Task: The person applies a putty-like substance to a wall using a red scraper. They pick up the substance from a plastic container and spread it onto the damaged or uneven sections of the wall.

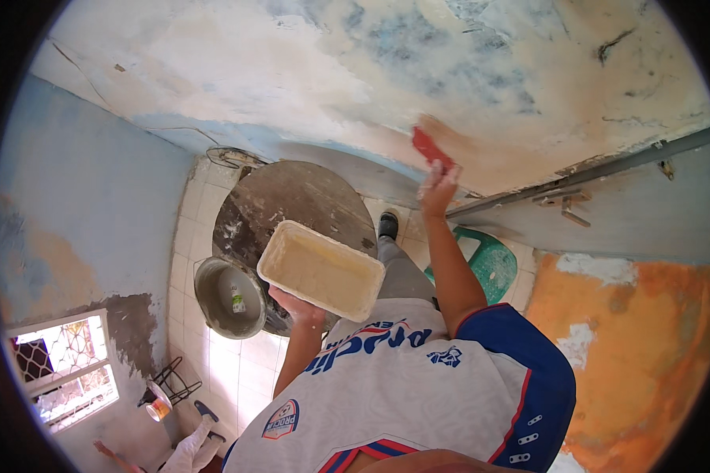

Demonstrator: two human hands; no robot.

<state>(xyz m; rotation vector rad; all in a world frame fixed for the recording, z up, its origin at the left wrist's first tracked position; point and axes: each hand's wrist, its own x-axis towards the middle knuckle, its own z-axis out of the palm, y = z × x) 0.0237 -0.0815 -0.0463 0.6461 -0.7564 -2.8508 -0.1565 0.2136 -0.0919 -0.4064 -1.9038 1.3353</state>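
My left hand point(298, 306) holds a cream rectangular plastic tub point(323, 276) from below and its near side, in front of my chest. Pale wet filler coats the tub's inside; my fingers under it are partly hidden. My right hand point(439, 189), specked with white, is raised to the wall point(331, 79). It grips a red-handled flat tool point(431, 147), whose working end is blurred against the patchy, cream-coated surface. Whether that end is a blade or bristles does not show.
Under the tub stands a round, stained table point(292, 193). Beside it is a grey bucket point(233, 298) with a small green-and-white packet inside. A green plastic chair point(493, 268) stands right. A person's leg point(188, 453) shows lower left, near a barred window point(63, 363).
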